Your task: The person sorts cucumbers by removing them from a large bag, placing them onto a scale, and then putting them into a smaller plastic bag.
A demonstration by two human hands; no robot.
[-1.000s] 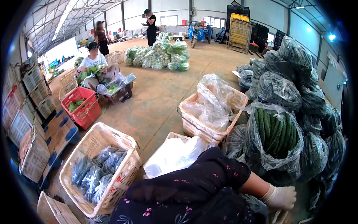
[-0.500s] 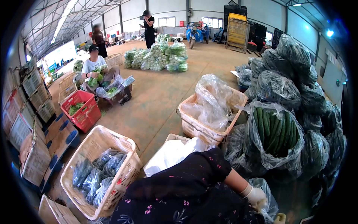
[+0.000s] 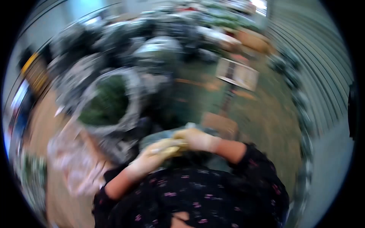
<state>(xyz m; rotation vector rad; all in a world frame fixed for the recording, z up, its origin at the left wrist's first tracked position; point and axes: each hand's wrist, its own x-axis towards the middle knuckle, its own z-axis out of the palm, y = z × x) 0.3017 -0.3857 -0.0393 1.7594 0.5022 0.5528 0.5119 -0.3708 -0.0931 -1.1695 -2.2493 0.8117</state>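
Both my hands wear pale gloves and meet in front of my body, blurred by motion. My left hand [image 3: 154, 155] is closed, with its fingers against those of my right hand [image 3: 194, 140], which is also closed. They seem to grip the gathered top of a translucent plastic bag [image 3: 161, 137]; the bag's body shows around and under them, and its contents cannot be made out. Just beyond to the left stands a large open plastic bag [image 3: 133, 85] of long green vegetables [image 3: 106, 100].
Full dark plastic bags [image 3: 157, 53] are piled behind. A framed flat object [image 3: 237, 74] stands at the back right, with a brown box-like shape [image 3: 220, 125] nearer. On the left is a crate with clear plastic [image 3: 70, 157]. More bags [image 3: 294, 76] line the corrugated wall [image 3: 319, 68].
My view has swung right, from the crates and people towards the bag pile and wall. Both gloved hands now show together at the bag; before, one was mostly cut off at the lower edge.
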